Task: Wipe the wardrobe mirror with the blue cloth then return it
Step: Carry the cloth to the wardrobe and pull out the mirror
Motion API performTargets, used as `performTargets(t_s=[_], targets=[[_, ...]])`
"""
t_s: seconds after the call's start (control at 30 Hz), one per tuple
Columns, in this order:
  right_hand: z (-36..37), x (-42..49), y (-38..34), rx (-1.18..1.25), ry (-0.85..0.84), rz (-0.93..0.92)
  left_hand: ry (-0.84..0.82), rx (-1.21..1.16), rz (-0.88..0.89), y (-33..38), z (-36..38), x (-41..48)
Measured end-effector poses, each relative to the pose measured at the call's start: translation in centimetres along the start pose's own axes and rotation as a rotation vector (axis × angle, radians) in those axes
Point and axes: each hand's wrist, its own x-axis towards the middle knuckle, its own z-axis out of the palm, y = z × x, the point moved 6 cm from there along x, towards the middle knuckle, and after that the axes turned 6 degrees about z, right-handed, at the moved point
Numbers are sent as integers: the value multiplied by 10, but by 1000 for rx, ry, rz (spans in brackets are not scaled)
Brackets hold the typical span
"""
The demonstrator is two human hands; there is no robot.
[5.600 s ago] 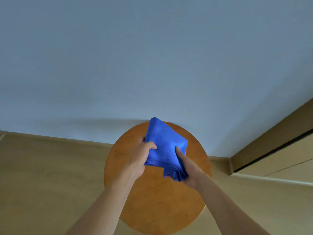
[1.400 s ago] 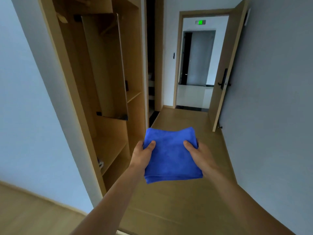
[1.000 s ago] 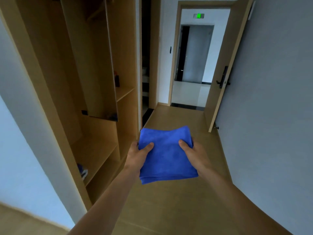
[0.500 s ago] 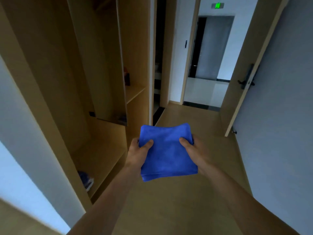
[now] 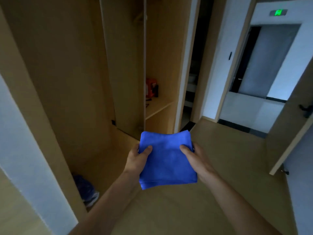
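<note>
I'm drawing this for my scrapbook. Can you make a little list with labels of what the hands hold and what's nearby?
held: folded blue cloth
left hand: grips its left edge, thumb on top
right hand: grips its right edge, thumb on top
ahead left: open light-wood wardrobe
likely mirror: tall panel inside wardrobe, cloth apart from it
shelf: orange-red box

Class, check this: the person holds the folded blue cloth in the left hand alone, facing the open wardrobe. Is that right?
No. The head view shows both hands on it: the left hand and the right hand each grip a side of the folded blue cloth, facing the open wardrobe.
</note>
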Motion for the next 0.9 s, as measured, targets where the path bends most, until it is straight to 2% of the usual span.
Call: performTargets(t_s=[0.27, 0.5, 0.9], targets=[[-3, 94, -7, -23, -110, -7, 146, -27, 3, 2, 25, 50], [39, 156, -14, 8, -189, 7, 238, -40, 25, -5, 5, 100], [107, 287, -40, -19, -196, 25, 245, 33, 66, -9, -17, 253]])
